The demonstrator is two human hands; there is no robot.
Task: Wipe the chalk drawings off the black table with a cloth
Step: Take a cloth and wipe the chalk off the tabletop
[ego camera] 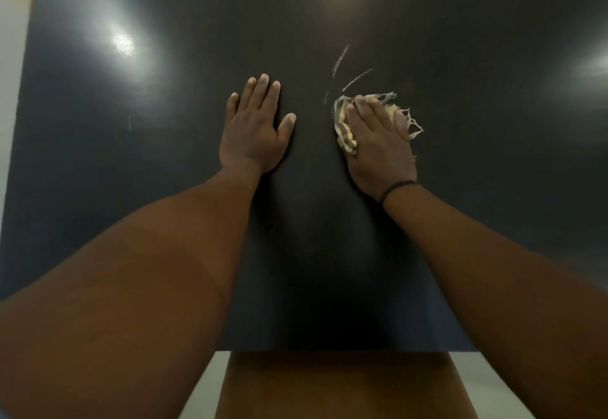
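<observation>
Black table (pixel 460 188), cloth (pixel 343 122) under right hand (pixel 378 142)

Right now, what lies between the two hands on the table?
Only bare black table separates the left hand from the right hand pressing the cloth, per the head view.

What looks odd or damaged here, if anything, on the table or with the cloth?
Only the cloth looks worn: its edge is frayed, loose threads trailing past the right hand that presses it down. A few chalk strokes remain just beyond it on the black table. The left hand lies flat. Nothing looks spilled or broken.
</observation>
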